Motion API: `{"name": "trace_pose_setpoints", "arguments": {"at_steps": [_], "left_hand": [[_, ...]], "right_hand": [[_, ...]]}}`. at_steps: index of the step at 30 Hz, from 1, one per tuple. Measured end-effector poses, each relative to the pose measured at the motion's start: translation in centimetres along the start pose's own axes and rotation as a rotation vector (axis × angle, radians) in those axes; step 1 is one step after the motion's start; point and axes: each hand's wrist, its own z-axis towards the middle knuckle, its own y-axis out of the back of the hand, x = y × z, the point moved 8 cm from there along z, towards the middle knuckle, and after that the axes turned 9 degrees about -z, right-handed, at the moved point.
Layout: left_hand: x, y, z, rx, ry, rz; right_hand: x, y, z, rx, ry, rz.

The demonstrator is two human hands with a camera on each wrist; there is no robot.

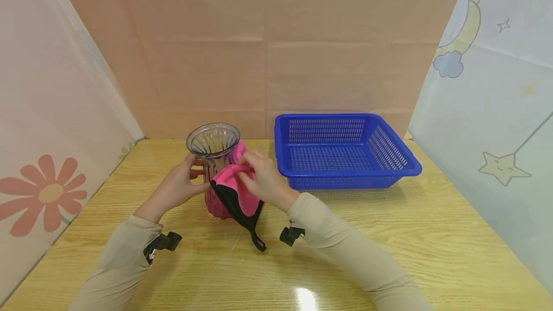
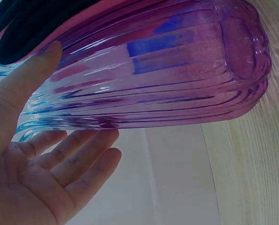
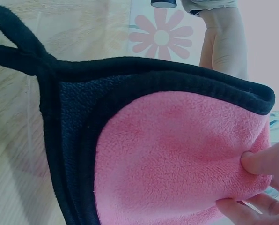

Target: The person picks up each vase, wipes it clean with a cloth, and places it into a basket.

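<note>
Pink cloth (image 1: 247, 199) is pinched by the right hand (image 1: 267, 177), left hand (image 1: 176, 185) apparently gripping the vase (image 1: 210, 166).

A fluted purple-pink glass vase (image 2: 163, 70), upright; a black-edged pink plush cloth (image 3: 172, 154) hangs at the vase's front right.

We see a beige left sleeve (image 1: 116, 263) and a matching right sleeve (image 1: 358, 253), close-fitting and creased, each ending at the wrist, both hands (image 1: 174, 184) bare. At each wrist we notice a stubby black camera (image 1: 173, 241) with a small silvery metal part (image 1: 150, 255).
</note>
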Motion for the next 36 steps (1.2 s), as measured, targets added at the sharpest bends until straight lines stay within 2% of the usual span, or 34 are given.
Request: {"name": "trace_pose_setpoints", "arguments": {"at_steps": [9,16,24,36], "left_hand": [[0.2,0.0,0.0,0.001,0.001,-0.005],[0.4,0.0,0.1,0.005,0.008,0.001],[0.5,0.0,0.0,-0.005,0.013,0.024],[0.2,-0.1,0.0,0.007,0.019,0.017]], "right_hand": [[0.2,0.5,0.4,-0.043,0.016,0.004],[0.1,0.9,0.6,-0.058,-0.002,0.049],[0.0,1.8,0.7,-0.11,-0.013,0.124],[-0.6,3.1,0.7,-0.185,-0.028,0.181]]}}
